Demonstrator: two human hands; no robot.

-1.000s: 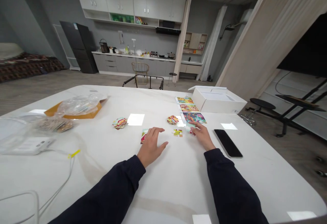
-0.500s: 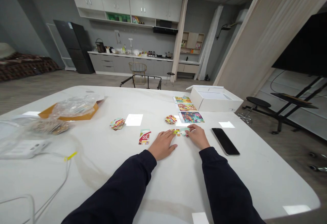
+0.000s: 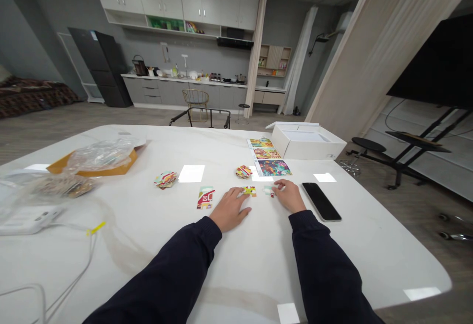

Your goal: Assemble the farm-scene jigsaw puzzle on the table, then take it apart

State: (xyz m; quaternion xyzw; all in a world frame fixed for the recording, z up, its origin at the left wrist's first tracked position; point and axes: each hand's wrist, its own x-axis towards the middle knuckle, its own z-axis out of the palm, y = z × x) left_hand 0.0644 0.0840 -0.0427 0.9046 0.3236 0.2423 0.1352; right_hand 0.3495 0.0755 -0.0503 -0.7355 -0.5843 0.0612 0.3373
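Flat on the white table, my left hand [image 3: 231, 209] has its fingers stretched out, the tips at the left edge of a yellow-green puzzle piece [image 3: 250, 191]. My right hand [image 3: 290, 196] is closed in a pinch at the right edge of a pale blue puzzle piece [image 3: 268, 191] with a small red detail. A gap of bare table separates these two pieces. Left of my left hand lies a joined pair or larger piece with a red barn [image 3: 205, 198]; I cannot tell which. Two heaps of puzzle pieces lie farther back, one left [image 3: 166, 179] and one centre [image 3: 244, 171].
A picture sheet [image 3: 272, 167] lies before an open white box [image 3: 308, 141]. Right of my right hand is a black phone [image 3: 321, 201]. At left are an orange tray with plastic wrap [image 3: 99, 159], a bag of pieces [image 3: 66, 185], a white power strip [image 3: 27, 219] and cables.
The pale blue piece, nearly against the yellow-green one before, now lies farther right of it, with my right hand at its edge. My left hand stays by the yellow-green piece. The view has shifted slightly.
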